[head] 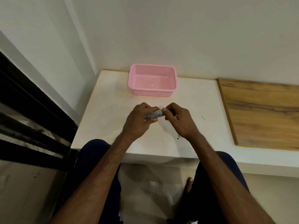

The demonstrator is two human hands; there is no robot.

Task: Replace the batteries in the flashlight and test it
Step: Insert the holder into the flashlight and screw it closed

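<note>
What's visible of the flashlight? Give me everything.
The flashlight is small, silver-grey, metal-looking, with a ribbed barrel. It lies nearly level, its right end slightly higher, over the white table. The left hand grips its left end; the right hand pinches its right end. Both ends are hidden, so cap and lens cannot be told.

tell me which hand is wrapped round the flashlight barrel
The left hand: it curls round the barrel of the silver flashlight, while the right hand only pinches the end nearest it.

Basket [137,92] on table [103,113] (behind flashlight [154,114]), against wall [194,38].
</note>
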